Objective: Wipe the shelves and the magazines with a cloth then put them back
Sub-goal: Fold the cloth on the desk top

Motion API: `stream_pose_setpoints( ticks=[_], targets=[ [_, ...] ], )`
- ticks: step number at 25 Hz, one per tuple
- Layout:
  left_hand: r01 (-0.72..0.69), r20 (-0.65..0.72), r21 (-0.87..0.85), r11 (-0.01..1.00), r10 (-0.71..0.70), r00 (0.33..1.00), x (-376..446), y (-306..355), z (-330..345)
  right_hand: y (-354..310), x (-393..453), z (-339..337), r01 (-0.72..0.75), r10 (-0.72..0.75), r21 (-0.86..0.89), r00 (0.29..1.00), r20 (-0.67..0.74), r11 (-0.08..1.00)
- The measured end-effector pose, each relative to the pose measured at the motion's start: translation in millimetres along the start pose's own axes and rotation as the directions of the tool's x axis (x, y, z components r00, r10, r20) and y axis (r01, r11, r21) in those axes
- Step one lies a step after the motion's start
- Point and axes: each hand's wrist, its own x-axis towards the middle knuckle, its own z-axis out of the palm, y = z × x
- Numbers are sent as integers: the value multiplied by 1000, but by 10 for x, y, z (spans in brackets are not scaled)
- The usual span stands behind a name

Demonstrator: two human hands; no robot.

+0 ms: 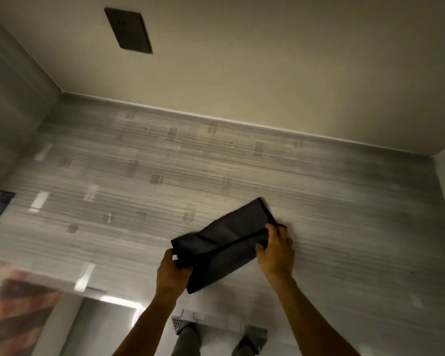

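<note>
Dark fabric, the cloth [224,242], is held folded in mid-air over the floor [139,176], with no shelf or magazine clearly in view. One lower corner is pinched by the left hand [174,267], and the far end is gripped by the right hand [275,250]. The fold could be lost if either pinch slackened (the fabric looks limp), and the cloth would drop onto the floor and might gather dust. A grey striped floor with glossy reflections is seen, bounded by a pale wall [267,60] bearing a dark plate [129,30]. A patterned rug [18,304] lies at the left; slippered feet [252,337] are seen below.
</note>
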Motion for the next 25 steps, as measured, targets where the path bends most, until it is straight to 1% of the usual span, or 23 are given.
stream_pose_setpoints(
  ticks=[2, 4, 5, 6, 7, 8, 9, 10, 11, 12, 13, 15, 17, 19, 20, 21, 22, 23, 24, 25],
  targets=[
    [-19, -37, 100, 995, 22, 999, 91, -34, -43, 85, 39, -69, 51, -52, -134, 999, -8, 990],
    [-19, -68, 163, 986, 30, 997, 125, -93, -151, 193, -41, -142, 73, -69, -247, 997, 26, 966],
    [-60, -95, 244, 968, 85, 992, 130, -118, -202, 246, -112, -154, 98, -98, -311, 995, 17, 945],
    [-150, -108, 372, 916, 203, 973, 129, -134, -234, 296, -182, -150, 141, -150, -350, 989, 3, 926],
    [-280, -64, 506, 816, 359, 931, 135, -147, -236, 345, -234, -125, 205, -214, -362, 977, 15, 909],
    [-418, 40, 605, 678, 499, 866, 147, -148, -217, 374, -255, -93, 282, -289, -377, 956, 37, 882],
    [-524, 154, 669, 528, 591, 792, 174, -135, -191, 380, -233, -62, 363, -374, -396, 926, 50, 844],
    [-579, 247, 713, 395, 632, 735, 226, -116, -163, 364, -194, -46, 430, -438, -411, 895, 80, 804],
    [-591, 300, 744, 311, 634, 712, 282, -91, -146, 349, -144, -42, 469, -477, -427, 874, 95, 773],
    [-579, 322, 768, 272, 618, 717, 312, -41, -143, 324, -86, -71, 485, -493, -430, 864, 102, 761],
    [-569, 320, 775, 276, 605, 729, 340, -6, -156, 327, -20, -93, 491, -509, -425, 857, 80, 760],
    [-582, 278, 740, 339, 633, 722, 352, 72, -205, 335, 84, -204, 482, -519, -409, 854, 24, 775],
    [-625, 197, 676, 392, 721, 665, 348, 113, -287, 373, 152, -324, 502, -561, -367, 825, -69, 783],
    [-684, 169, 628, 371, 793, 585, 284, 82, -411, 431, 105, -436, 551, -629, -364, 765, -140, 751],
    [-697, 187, 633, 338, 807, 561, 228, 24, -460, 470, 42, -466, 568, -656, -387, 740, -145, 726],
    [-700, 227, 649, 297, 803, 551, 168, -62, -495, 527, -20, -451, 574, -672, -418, 728, -135, 705],
    [-700, 291, 667, 256, 775, 561, 103, -169, -502, 576, -87, -412, 564, -662, -443, 743, -96, 697],
    [-691, 364, 685, 229, 715, 597, 26, -256, -486, 611, -144, -356, 539, -621, -466, 783, -29, 701],
    [-682, 432, 696, 224, 629, 647, -49, -313, -463, 614, -189, -297, 496, -542, -485, 838, 52, 720],
    [-674, 450, 696, 248, 580, 679, -80, -337, -437, 585, -220, -246, 451, -467, -494, 879, 98, 744]
  ],
)
